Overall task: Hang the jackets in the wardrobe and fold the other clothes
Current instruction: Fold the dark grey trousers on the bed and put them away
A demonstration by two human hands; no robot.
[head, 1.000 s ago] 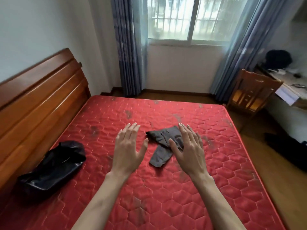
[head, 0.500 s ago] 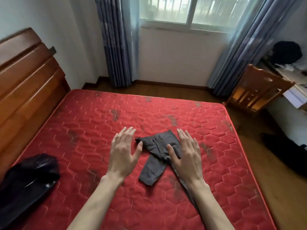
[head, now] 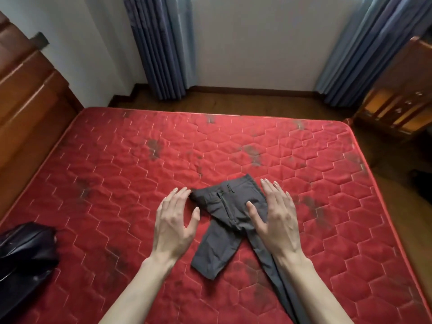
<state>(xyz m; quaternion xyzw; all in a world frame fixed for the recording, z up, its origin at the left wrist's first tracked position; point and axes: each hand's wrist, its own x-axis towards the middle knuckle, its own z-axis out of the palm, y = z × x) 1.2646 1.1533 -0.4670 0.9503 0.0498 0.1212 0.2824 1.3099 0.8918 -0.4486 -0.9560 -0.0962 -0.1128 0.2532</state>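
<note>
Head view: I note grey trousers (head: 224,220) spread unfolded on the red bed (head: 117,183). Left hand (head: 174,226) and right hand (head: 275,220) flat-fingered, gripping nothing. Black jacket (head: 23,256) lies unhung at left edge. Judged barely started.

black shiny leather-like jacket (head: 22,258): cut off by left frame edge. small dark grey trousers (head: 224,220): one leg partly hidden under right hand (head: 274,218) and forearm, runs off bottom edge. brown wooden chair (head: 397,94) cut at right edge. contact of hands with cloth: cannot tell.
</note>
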